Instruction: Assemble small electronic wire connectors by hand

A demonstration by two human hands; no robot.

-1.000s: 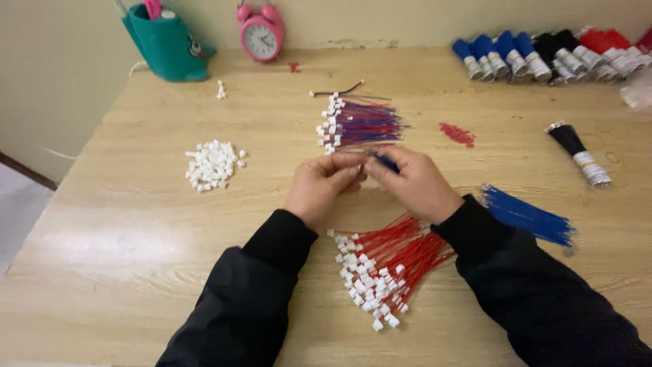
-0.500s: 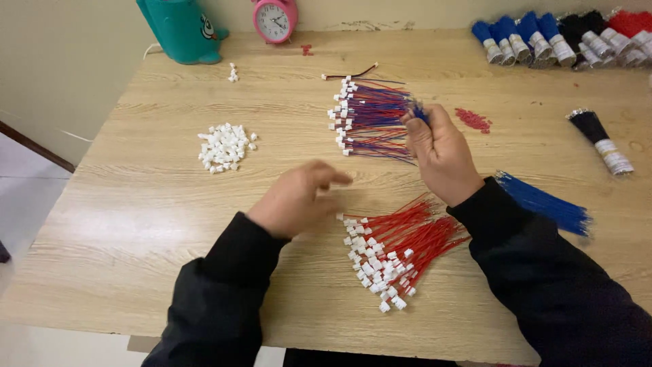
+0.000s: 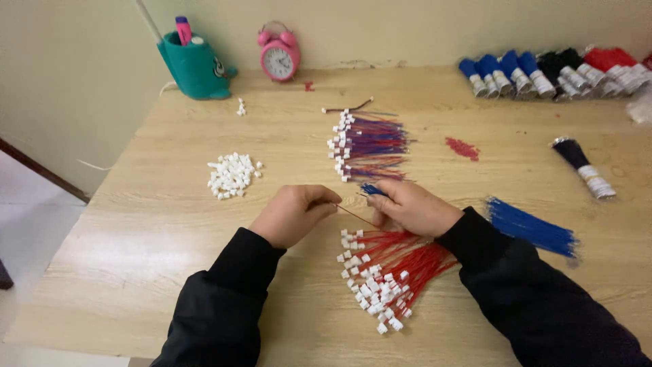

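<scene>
Red wire (image 3: 354, 215) stretched between both hands (image 3: 293, 214) (image 3: 411, 207).

**Around the workbench**

A teal pen holder (image 3: 193, 64) stands at the back left of the wooden table (image 3: 136, 231), with a pink alarm clock (image 3: 279, 56) just beside it. Blue, black and red wire bundles (image 3: 550, 71) line the back right edge. A small patch of red bits (image 3: 462, 148) lies further forward.

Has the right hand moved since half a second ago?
Yes. The right hand has come back from the purple wire bundle toward the person. It now sits just above the red wires, close to the left hand.
</scene>
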